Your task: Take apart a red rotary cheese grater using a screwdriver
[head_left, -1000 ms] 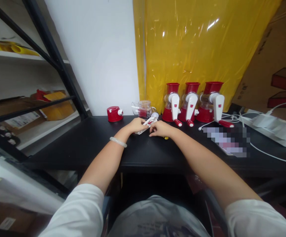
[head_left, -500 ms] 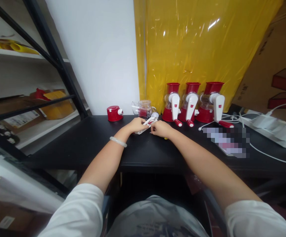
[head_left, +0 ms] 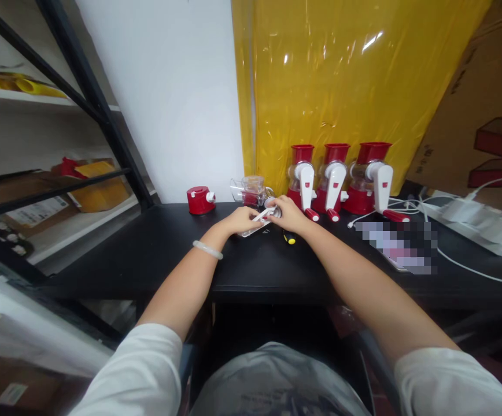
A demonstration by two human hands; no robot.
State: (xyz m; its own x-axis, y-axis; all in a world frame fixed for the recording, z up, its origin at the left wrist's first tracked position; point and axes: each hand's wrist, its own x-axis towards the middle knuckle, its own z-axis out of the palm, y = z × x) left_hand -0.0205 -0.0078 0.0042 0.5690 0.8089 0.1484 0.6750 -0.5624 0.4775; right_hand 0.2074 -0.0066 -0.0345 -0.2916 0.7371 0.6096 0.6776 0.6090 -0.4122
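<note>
A white plastic part [head_left: 255,230] lies low over the black table between my hands. My left hand [head_left: 241,221] grips its left side, fingers closed on it. My right hand [head_left: 289,215] is bent round its right end, thumb and fingers closed on it. Just behind are a clear plastic housing [head_left: 251,188] and a metal grater drum [head_left: 269,193], partly hidden by my right hand. A screwdriver with a black and yellow handle [head_left: 290,239] rests below my right hand. Small thin pieces [head_left: 266,231], too small to name, lie on the table beside the white part.
A red base [head_left: 201,200] stands at the left on the black table [head_left: 155,254]. Three red and white rotary graters [head_left: 335,179] stand at the back right. Farther right are a blurred-out phone [head_left: 396,248], white cables and a power strip [head_left: 494,231].
My right hand has shifted up and slightly right, from the white part's near edge to its right end. More of the yellow and black screwdriver handle and the small pieces now show.
</note>
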